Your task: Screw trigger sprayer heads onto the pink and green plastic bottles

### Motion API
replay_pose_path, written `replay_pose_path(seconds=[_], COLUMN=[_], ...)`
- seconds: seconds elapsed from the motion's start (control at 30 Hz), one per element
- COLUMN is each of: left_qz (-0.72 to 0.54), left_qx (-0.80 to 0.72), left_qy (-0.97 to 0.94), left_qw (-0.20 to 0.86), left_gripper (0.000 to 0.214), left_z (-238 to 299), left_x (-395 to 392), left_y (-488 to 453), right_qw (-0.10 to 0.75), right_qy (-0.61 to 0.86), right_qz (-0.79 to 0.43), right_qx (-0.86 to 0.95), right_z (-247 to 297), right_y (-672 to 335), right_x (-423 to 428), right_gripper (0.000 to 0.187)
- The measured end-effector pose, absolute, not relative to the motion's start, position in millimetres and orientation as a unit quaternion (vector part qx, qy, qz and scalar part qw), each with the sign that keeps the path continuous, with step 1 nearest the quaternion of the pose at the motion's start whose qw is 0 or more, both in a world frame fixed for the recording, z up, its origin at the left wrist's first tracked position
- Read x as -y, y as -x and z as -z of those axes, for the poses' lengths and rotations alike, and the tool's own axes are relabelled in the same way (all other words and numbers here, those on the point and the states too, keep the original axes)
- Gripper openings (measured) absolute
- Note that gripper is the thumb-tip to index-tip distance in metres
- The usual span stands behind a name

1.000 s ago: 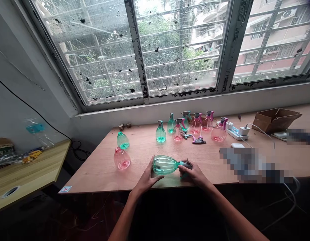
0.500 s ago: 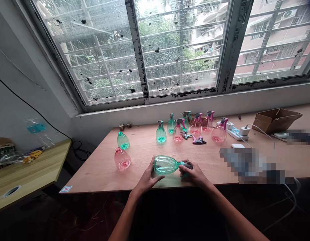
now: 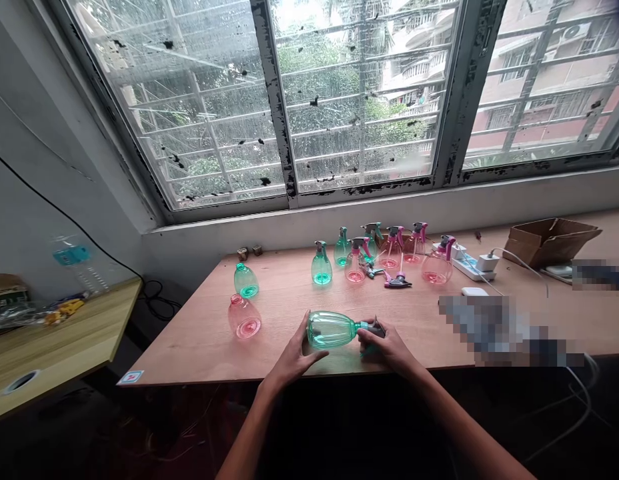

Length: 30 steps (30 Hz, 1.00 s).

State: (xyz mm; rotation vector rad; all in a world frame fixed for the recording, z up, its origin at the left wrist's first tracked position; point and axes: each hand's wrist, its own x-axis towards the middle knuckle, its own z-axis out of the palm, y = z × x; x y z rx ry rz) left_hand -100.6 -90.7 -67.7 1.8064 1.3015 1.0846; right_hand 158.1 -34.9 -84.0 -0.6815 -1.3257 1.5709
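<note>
A clear green spray bottle (image 3: 332, 330) lies sideways between my hands above the table's front edge, its base to the left and its neck to the right. My left hand (image 3: 295, 353) grips the base end, thumb below and fingers behind. My right hand (image 3: 384, 345) is closed around the dark spray head (image 3: 374, 328) at the neck. To the left stand two bottles with no spray heads, a pink bottle (image 3: 244, 317) and a green bottle (image 3: 246, 281). A loose pink and black spray head (image 3: 398, 281) rests on the table beyond my right hand.
Several pink and green spray bottles with heads, one a green bottle (image 3: 321, 264), stand near the window wall. At the right are a power strip (image 3: 473, 267), a cardboard box (image 3: 549, 241) and a blurred-out patch. A wooden desk (image 3: 97, 333) stands at far left.
</note>
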Motion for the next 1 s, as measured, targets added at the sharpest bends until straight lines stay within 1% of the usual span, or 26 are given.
replay_pose_path(seconds=[0.1,0.27,0.3,0.43,0.53,0.63,0.8,1.0], left_qz=[-0.402,-0.385,-0.387,-0.402,-0.409,-0.411,-0.412,-0.411], left_qx=[-0.505,-0.511,-0.508,-0.502,-0.5,-0.509,-0.511,-0.493], left_qy=[-0.69,-0.703,-0.706,-0.71,-0.698,-0.68,-0.688,-0.696], left_qw=[0.328,0.311,0.306,0.285,0.309,0.33,0.31,0.321], left_gripper=[0.103,0.084,0.084,0.098,0.102,0.098,0.085,0.096], left_z=[69.4,69.4,69.9,72.4,71.9,69.7,67.1,66.6], left_x=[90.7,88.1,87.4,86.2,87.4,88.6,88.7,88.7], left_y=[102.8,104.1,103.7,102.1,102.2,103.2,103.1,101.7], right_qw=[0.469,0.472,0.473,0.473,0.473,0.473,0.472,0.472], right_qy=[0.282,0.286,0.287,0.287,0.29,0.292,0.305,0.295], right_qz=[-0.64,-0.632,-0.631,-0.632,-0.628,-0.625,-0.618,-0.623], right_qx=[0.54,0.544,0.544,0.543,0.546,0.548,0.55,0.549], right_z=[82.4,81.6,81.7,82.9,83.7,83.5,80.3,79.8], right_y=[-158.0,-158.0,-158.0,-157.7,-157.5,-157.4,-157.3,-157.1], right_x=[35.6,35.8,35.7,35.0,34.6,34.9,36.5,37.3], right_gripper=[0.035,0.036,0.036,0.037,0.037,0.037,0.041,0.041])
